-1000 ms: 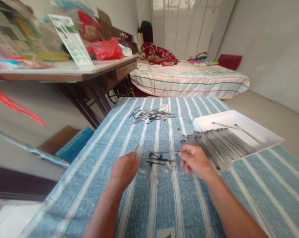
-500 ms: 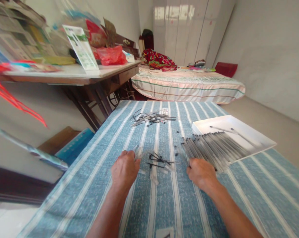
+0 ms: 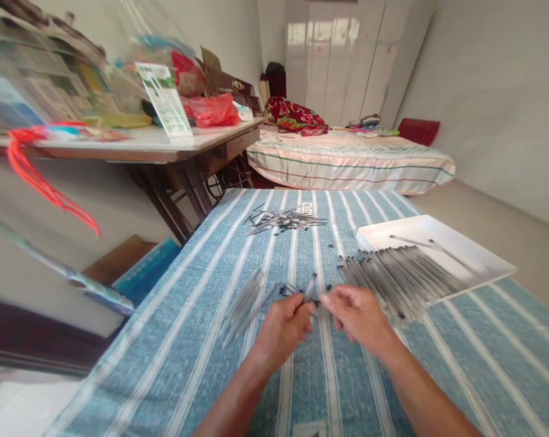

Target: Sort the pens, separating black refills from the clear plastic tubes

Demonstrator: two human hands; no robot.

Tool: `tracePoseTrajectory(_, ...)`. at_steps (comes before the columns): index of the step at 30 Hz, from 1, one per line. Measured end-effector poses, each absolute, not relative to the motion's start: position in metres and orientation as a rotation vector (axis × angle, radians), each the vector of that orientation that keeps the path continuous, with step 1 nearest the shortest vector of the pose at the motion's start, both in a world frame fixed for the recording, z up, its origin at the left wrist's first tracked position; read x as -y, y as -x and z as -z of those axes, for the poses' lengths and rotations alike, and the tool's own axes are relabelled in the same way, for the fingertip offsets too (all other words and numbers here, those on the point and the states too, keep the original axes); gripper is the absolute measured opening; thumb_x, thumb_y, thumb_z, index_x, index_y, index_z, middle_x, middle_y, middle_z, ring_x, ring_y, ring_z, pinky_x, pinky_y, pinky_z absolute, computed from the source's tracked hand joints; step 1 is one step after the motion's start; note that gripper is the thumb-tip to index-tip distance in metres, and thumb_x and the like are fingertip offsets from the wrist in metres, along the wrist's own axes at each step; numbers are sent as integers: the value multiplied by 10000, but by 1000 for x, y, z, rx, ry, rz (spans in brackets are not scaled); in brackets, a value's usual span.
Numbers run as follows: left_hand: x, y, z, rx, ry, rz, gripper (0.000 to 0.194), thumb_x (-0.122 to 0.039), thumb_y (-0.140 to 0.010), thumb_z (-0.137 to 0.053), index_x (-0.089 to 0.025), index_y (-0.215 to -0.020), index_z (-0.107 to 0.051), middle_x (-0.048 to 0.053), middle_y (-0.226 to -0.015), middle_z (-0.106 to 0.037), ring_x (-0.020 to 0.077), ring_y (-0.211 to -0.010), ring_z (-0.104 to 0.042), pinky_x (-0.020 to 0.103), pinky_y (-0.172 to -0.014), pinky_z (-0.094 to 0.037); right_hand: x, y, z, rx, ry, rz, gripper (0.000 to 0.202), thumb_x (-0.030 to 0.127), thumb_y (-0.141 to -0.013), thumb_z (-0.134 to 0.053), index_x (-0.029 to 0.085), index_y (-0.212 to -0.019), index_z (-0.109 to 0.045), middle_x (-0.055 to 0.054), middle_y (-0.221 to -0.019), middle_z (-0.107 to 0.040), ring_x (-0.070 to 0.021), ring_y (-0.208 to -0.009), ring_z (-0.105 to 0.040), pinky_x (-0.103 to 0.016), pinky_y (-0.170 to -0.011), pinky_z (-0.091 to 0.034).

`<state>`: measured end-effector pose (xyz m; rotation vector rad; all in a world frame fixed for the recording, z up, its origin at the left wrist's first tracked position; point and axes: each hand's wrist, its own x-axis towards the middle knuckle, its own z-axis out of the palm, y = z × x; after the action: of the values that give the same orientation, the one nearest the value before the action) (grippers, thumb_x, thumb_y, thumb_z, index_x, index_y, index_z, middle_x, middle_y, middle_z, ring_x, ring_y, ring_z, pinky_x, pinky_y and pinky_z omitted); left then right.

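Note:
Near the middle of the striped cloth, my left hand (image 3: 287, 325) is closed on a clear pen barrel (image 3: 311, 284) that points up and away. Close to its right, my right hand (image 3: 357, 311) has its fingers pinched together; what they hold, if anything, is too small to tell. Small black parts (image 3: 286, 290) lie just beyond my left hand, partly hidden by it. Several clear barrels (image 3: 245, 306) lie to its left. A row of grey pens (image 3: 393, 273) with dark ends is on the right, against a white tray (image 3: 488, 276).
Farther back on the table (image 3: 201, 267) lies a heap of thin dark refills (image 3: 283, 220). Two pens rest inside the tray. On the left stands a side table (image 3: 165, 153) with bags and a card; behind is a bed (image 3: 347, 161).
My left hand has moved right, and clear barrels now show where it was. Both hands have come close together over the small black parts. The view has shifted slightly.

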<state>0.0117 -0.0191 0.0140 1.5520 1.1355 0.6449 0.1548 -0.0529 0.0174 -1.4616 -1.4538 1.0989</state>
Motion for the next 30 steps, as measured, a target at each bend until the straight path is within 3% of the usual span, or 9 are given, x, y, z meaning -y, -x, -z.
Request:
tracePoseTrajectory(5,21,-2,-27,-1170,-2185,-549,210,-256,-820,-404,-188,-633,-471,-10,-598,-527,117,-561,-492,219,-530,-323,32,-177,-25,1437,1526,-892,453,480,-821,-430,168,-492,-425,50,-383,-447,-43,-291,-364,-158,-329,-268)
tracePoseTrajectory(13,18,8,-31,-1098,-2300,-418,192,-229,-839,-377,-199,-745,-542,10,-692,-584,138,-652,-537,220,-584,-355,31,-179,-13,1445,1409,-1218,387,469,-825,-432,172,-577,-440,50,-396,-514,-45,-234,-354,-157,-283,-212)
tracePoseTrajectory(19,15,9,-25,-1155,-2129,-370,143,-257,-823,-409,-200,-877,-529,-23,-582,-534,130,-551,-509,224,-517,-328,29,-181,-2,1387,1256,-1401,311,451,-781,-510,153,-696,-492,18,-541,-602,-92,-376,-555,-180,-393,-392)
tracePoseTrajectory(22,14,8,-24,-1207,-2088,-370,91,-242,-804,-421,-193,-840,-489,-34,-550,-512,127,-520,-492,226,-507,-321,27,-181,3,1361,1271,-1378,323,467,-773,-515,149,-718,-502,11,-556,-609,-100,-393,-567,-194,-408,-412)
tracePoseTrajectory(27,14,6,-25,-1206,-2098,-390,77,-244,-795,-426,-202,-734,-447,-43,-549,-497,116,-514,-477,225,-510,-314,28,-183,9,1387,1325,-1360,405,512,-808,-428,158,-613,-460,25,-467,-565,-84,-296,-493,-181,-327,-328)
tracePoseTrajectory(30,12,6,-24,-1190,-2097,-383,100,-246,-793,-426,-201,-704,-439,-45,-541,-492,113,-509,-470,226,-508,-309,29,-184,9,1368,1212,-1439,342,486,-779,-497,150,-718,-503,9,-571,-614,-104,-391,-569,-198,-393,-398)
